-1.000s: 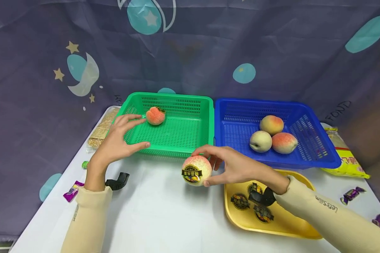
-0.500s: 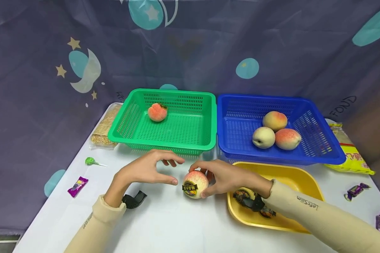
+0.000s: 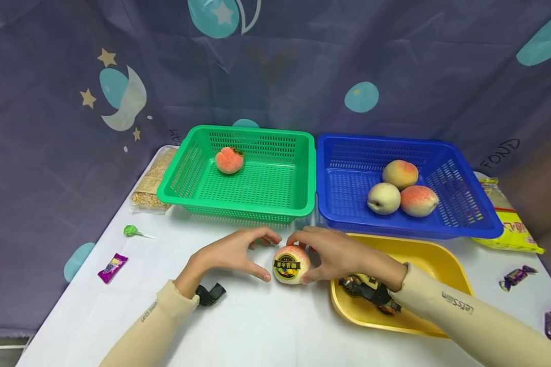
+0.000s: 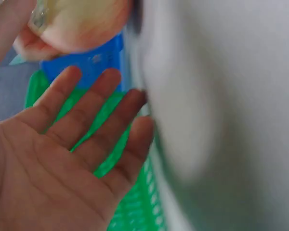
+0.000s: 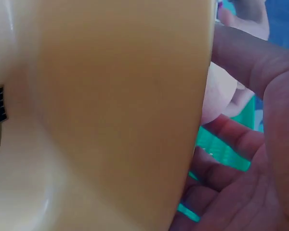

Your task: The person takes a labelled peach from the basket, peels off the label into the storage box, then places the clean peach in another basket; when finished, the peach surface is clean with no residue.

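Note:
A peach [image 3: 295,253] with a pink top and a pale lower side shows a round black-and-gold sticker [image 3: 286,265] facing me. My right hand [image 3: 337,253] grips it from the right, thumb low on its side and fingers behind. To the left, my left hand [image 3: 233,252] is spread, its thumb and fingertips right beside the fruit. In the left wrist view the peach [image 4: 89,21] appears beyond the spread fingers [image 4: 98,94]. The yellow tray [image 5: 120,106] hides part of the peach [image 5: 220,91] in the right wrist view.
Behind stand a green basket [image 3: 236,209] with one stickered peach [image 3: 229,161] and a blue basket [image 3: 344,204] with three peaches [image 3: 419,201]. Loose stickers lie in the yellow tray [image 3: 422,255], under the right forearm. Candies [image 3: 113,268], a lollipop [image 3: 130,231] and bagged goods [image 3: 151,191] edge the table.
My left hand has come from the green basket's front edge down and right to the peach's left side. The right hand has brought the peach lower, and its sticker now faces me more squarely.

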`<state>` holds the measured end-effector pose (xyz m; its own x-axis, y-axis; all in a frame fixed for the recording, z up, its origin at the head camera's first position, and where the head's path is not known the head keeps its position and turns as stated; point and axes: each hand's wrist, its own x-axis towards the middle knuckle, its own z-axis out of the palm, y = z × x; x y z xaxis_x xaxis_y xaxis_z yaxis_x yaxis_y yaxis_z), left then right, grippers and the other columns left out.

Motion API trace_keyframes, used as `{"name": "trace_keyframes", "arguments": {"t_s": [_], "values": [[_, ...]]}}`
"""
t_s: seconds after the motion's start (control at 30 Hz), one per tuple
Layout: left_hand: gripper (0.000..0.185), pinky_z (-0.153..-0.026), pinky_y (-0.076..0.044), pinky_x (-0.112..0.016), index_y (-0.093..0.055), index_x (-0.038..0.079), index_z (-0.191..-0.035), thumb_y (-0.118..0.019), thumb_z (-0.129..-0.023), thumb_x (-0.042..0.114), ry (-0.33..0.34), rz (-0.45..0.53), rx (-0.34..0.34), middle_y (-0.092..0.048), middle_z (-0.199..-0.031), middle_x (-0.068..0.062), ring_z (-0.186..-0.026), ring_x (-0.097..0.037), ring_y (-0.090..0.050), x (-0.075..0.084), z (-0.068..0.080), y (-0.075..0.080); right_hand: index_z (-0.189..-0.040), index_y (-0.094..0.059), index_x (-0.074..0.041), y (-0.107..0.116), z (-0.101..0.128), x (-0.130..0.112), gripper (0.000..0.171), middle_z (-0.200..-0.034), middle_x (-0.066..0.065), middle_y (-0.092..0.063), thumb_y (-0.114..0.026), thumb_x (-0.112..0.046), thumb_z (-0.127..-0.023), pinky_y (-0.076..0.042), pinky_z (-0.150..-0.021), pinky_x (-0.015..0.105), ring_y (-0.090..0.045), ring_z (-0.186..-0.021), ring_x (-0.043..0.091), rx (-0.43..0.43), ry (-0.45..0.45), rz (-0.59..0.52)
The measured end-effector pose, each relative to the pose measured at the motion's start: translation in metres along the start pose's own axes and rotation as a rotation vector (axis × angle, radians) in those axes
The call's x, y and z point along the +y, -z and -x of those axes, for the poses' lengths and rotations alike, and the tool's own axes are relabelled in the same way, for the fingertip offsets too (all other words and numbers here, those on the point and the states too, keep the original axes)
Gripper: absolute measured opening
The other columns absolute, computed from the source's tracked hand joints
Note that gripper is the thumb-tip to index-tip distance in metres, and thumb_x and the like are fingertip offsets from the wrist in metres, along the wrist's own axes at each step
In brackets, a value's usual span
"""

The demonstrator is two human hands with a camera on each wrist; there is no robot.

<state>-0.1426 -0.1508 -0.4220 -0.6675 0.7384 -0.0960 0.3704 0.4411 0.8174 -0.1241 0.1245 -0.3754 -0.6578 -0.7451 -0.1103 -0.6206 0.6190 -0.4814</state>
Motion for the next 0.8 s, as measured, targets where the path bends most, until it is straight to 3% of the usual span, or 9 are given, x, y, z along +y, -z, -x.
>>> {"name": "trace_keyframes", "arguments": {"t_s": [0.17, 0.43, 0.67, 0.8], "values": [[0.085, -0.106, -0.046, -0.042, -0.052, 0.019, -0.139, -0.095, -0.069, 0.038, -0.016, -0.007, -0.002, -0.062, -0.137, 0.009, -0.131, -0.011, -0.056, -0.001, -0.009, -0.015, -0.127, -0.063, -0.020, 0.001, 0.004, 0.001, 0.065, -0.113, -0.006, -0.066, -0.092, -0.037, -0.072, -0.054, -0.087, 0.037, -0.064, -0.105, 0.019, 0.028, -0.010, 0.036], [0.081, -0.118, -0.041, -0.042, -0.049, 0.015, -0.138, -0.095, -0.072, 0.026, -0.080, 0.069, -0.005, -0.060, -0.137, 0.002, -0.132, -0.012, -0.057, 0.001, -0.022, -0.024, -0.126, -0.063, -0.019, 0.001, 0.007, 0.005, 0.061, -0.111, -0.007, -0.070, -0.091, -0.037, -0.075, -0.055, -0.090, 0.041, -0.067, -0.105, 0.015, 0.053, -0.002, 0.057], [0.075, -0.114, -0.043, -0.039, -0.054, 0.023, -0.138, -0.092, -0.073, 0.030, -0.072, 0.064, -0.009, -0.062, -0.132, 0.010, -0.126, -0.007, -0.057, -0.001, -0.029, -0.026, -0.125, -0.065, -0.015, 0.004, 0.011, 0.003, 0.062, -0.113, -0.004, -0.070, -0.091, -0.038, -0.074, -0.056, -0.086, 0.038, -0.068, -0.101, 0.017, 0.087, -0.013, 0.078], [0.072, -0.110, -0.045, -0.040, -0.056, 0.026, -0.136, -0.091, -0.073, 0.032, -0.046, 0.057, -0.016, -0.063, -0.128, 0.013, -0.122, -0.006, -0.058, 0.001, -0.029, -0.023, -0.125, -0.067, -0.014, 0.009, 0.011, 0.002, 0.054, -0.109, -0.004, -0.068, -0.087, -0.036, -0.080, -0.054, -0.081, 0.032, -0.065, -0.096, 0.015, 0.106, 0.009, 0.037]]}}
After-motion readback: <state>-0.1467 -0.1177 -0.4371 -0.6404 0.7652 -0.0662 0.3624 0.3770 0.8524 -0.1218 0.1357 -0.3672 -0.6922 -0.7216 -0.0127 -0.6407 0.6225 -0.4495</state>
